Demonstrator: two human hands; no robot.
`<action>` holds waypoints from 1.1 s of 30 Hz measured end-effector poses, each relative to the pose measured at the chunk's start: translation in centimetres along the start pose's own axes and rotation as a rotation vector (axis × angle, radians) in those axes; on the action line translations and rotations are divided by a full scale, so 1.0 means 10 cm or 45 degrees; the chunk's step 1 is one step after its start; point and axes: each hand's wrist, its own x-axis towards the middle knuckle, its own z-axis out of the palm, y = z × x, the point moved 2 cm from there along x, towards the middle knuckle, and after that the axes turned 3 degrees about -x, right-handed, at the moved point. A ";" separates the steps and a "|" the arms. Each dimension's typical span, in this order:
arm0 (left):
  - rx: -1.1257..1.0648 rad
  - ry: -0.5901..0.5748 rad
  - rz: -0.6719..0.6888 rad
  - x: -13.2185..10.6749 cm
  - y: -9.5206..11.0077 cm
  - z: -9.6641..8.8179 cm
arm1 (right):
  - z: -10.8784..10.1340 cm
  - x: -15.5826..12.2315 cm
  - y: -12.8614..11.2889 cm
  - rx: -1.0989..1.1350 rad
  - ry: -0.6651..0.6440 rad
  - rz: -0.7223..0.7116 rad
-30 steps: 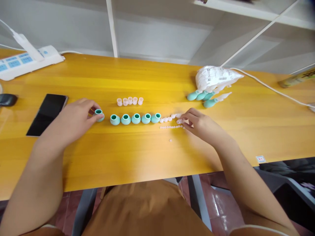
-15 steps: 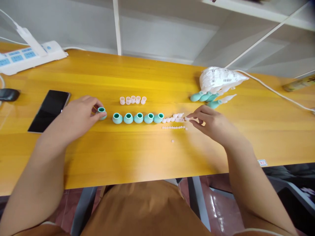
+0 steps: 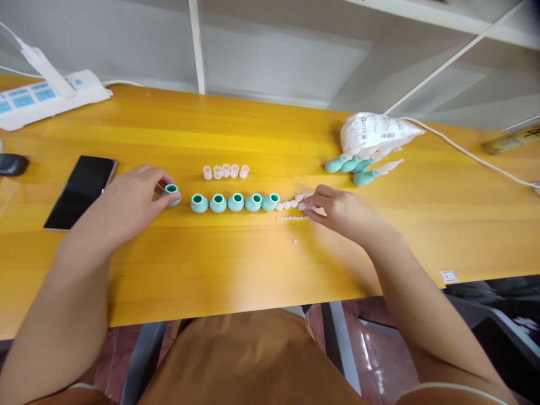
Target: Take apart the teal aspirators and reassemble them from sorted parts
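Note:
My left hand [image 3: 137,197] is closed around a teal rubber bulb [image 3: 171,189], its open mouth facing up. To its right several like teal bulbs [image 3: 218,204] stand in a row, mouths up. The right hand [image 3: 340,208] is closed in a pinch over small whitish pieces [image 3: 286,206] at the row's right end. Between its fingertips shows a small translucent piece [image 3: 302,206]; the fingers partly hide it. Just below runs a line of tiny pale discs [image 3: 291,218], and one loose disc [image 3: 295,241] lies nearer me.
Behind the bulbs stand several pale pink cups [image 3: 226,170]. Teal bulbs with pale nozzles [image 3: 363,178] lie by a white plastic bag [image 3: 371,132] at the back right. On the left are a phone [image 3: 80,191], a black mouse [image 3: 12,165] and a power strip [image 3: 88,90].
My right hand has moved left over the small whitish pieces, covering part of them and the disc line's right end. The left hand still holds its bulb in about the same place.

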 end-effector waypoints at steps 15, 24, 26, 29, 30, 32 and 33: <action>-0.152 -0.154 0.006 -0.03 0.05 -0.06 | -0.43 0.63 0.05 0.450 0.337 -0.048; -0.205 -0.305 0.055 -0.03 0.05 -0.09 | 0.00 1.58 -0.04 0.623 0.050 -0.256; -0.216 -0.310 0.069 -0.03 0.07 -0.09 | 0.04 1.64 -0.09 0.635 0.018 -0.265; -0.218 -0.314 0.085 -0.04 0.10 -0.07 | 0.08 1.68 -0.11 0.633 -0.012 -0.279; -0.210 -0.312 0.089 -0.04 0.11 -0.07 | 0.09 1.69 -0.11 0.640 -0.025 -0.282; -0.189 -0.303 0.098 -0.04 0.11 -0.05 | 0.12 1.69 -0.10 0.670 -0.051 -0.278; -0.179 -0.299 0.103 -0.04 0.11 -0.05 | 0.14 1.69 -0.09 0.688 -0.058 -0.273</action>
